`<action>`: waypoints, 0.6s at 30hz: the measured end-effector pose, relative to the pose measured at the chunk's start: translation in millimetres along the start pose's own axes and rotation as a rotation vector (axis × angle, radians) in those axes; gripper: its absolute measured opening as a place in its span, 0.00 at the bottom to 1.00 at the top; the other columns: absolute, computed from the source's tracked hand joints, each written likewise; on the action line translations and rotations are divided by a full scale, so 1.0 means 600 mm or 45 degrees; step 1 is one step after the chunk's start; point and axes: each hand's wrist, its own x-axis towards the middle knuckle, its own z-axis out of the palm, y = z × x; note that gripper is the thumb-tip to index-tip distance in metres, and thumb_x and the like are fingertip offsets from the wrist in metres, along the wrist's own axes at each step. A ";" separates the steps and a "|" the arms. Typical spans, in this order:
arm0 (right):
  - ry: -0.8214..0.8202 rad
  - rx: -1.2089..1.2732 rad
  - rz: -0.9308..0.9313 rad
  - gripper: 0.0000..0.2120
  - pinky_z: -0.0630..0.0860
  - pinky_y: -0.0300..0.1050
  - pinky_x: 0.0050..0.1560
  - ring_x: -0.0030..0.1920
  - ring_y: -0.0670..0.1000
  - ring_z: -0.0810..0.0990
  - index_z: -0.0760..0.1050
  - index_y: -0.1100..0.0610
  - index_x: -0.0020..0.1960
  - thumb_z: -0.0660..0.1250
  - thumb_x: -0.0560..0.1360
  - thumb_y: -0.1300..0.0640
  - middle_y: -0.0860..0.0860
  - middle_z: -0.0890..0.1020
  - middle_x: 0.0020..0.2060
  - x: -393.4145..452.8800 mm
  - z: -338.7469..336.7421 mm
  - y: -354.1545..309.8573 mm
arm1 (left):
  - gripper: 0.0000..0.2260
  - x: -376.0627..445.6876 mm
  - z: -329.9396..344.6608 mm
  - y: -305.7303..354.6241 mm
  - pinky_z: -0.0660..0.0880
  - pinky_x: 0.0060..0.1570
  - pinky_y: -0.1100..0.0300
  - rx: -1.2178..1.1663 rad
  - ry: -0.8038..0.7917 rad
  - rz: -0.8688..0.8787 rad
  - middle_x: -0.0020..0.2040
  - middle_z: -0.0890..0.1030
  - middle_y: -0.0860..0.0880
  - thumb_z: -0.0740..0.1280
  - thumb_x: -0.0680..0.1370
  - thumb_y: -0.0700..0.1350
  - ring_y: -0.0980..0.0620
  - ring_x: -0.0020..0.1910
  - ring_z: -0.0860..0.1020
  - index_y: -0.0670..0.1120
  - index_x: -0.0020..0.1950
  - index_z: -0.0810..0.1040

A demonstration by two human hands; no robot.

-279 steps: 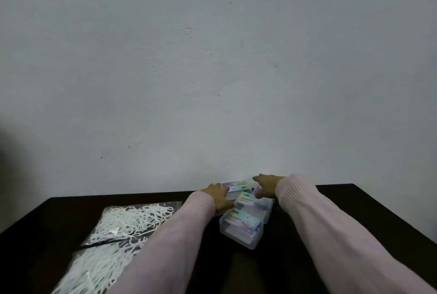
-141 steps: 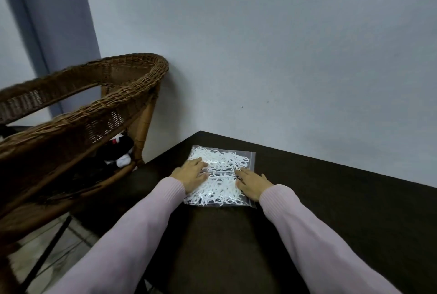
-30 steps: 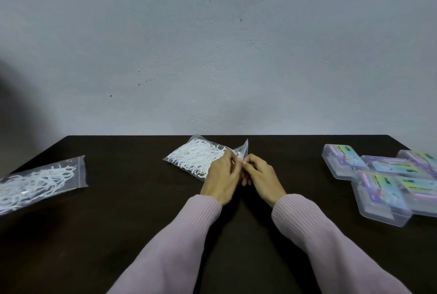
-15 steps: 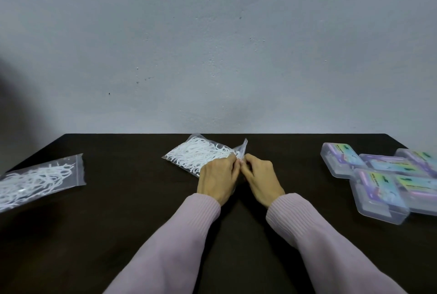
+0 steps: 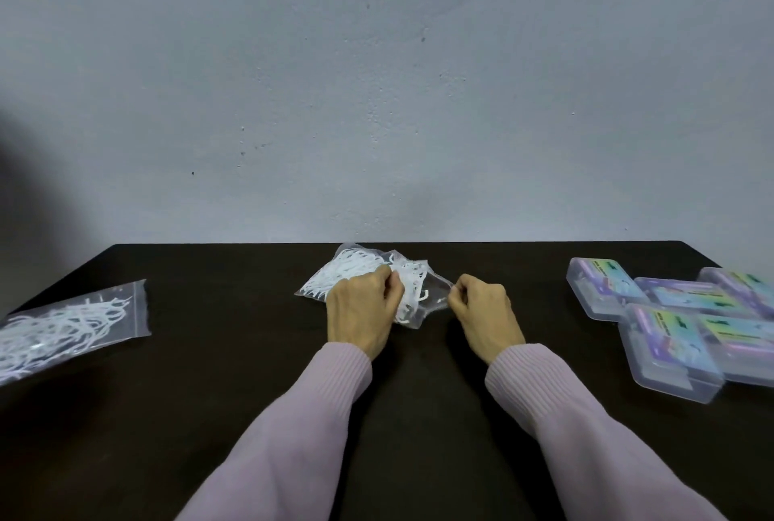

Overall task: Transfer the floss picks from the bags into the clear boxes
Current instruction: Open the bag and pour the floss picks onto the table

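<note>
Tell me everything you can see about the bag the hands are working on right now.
The middle bag is clear, thin, crinkled plastic stuffed with white floss picks. It lies on the dark table near the far edge. The left hand pinches one side of its near end, the right hand the other, stretching it apart. Whether it is open cannot be told.

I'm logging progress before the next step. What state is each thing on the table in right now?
Middle bag: full of picks, its mouth pulled apart by both hands.
Left hand: pinching the bag's edge.
Right hand: pinching the opposite edge.
Left bag: lying flat, untouched, full of picks.
Clear boxes: lids shut, clustered at the right.
</note>
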 end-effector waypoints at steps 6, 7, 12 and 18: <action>0.033 -0.013 0.077 0.07 0.77 0.48 0.45 0.39 0.50 0.78 0.72 0.58 0.46 0.59 0.79 0.56 0.53 0.78 0.38 0.014 -0.005 0.018 | 0.13 0.017 -0.003 -0.005 0.67 0.28 0.60 -0.086 0.193 0.161 0.22 0.72 0.49 0.72 0.72 0.42 0.52 0.22 0.63 0.46 0.30 0.73; 0.022 0.100 0.082 0.07 0.76 0.46 0.43 0.37 0.48 0.77 0.72 0.58 0.45 0.58 0.79 0.57 0.53 0.78 0.37 0.015 -0.005 0.020 | 0.12 0.016 0.000 -0.005 0.68 0.28 0.59 -0.157 0.201 0.165 0.23 0.72 0.49 0.70 0.74 0.43 0.51 0.23 0.65 0.46 0.31 0.74; -0.079 1.092 0.323 0.11 0.79 0.40 0.46 0.45 0.50 0.81 0.69 0.58 0.40 0.55 0.81 0.60 0.55 0.81 0.45 0.021 -0.007 0.011 | 0.16 0.023 0.004 -0.006 0.71 0.33 0.55 -0.411 0.062 0.078 0.27 0.76 0.49 0.60 0.80 0.53 0.50 0.28 0.74 0.45 0.37 0.76; -0.215 1.610 0.455 0.11 0.78 0.51 0.48 0.49 0.56 0.81 0.70 0.58 0.42 0.53 0.81 0.60 0.54 0.81 0.51 0.019 -0.011 -0.004 | 0.10 0.022 0.012 -0.013 0.75 0.47 0.54 -0.699 -0.233 0.011 0.41 0.79 0.53 0.58 0.81 0.42 0.55 0.44 0.77 0.46 0.44 0.76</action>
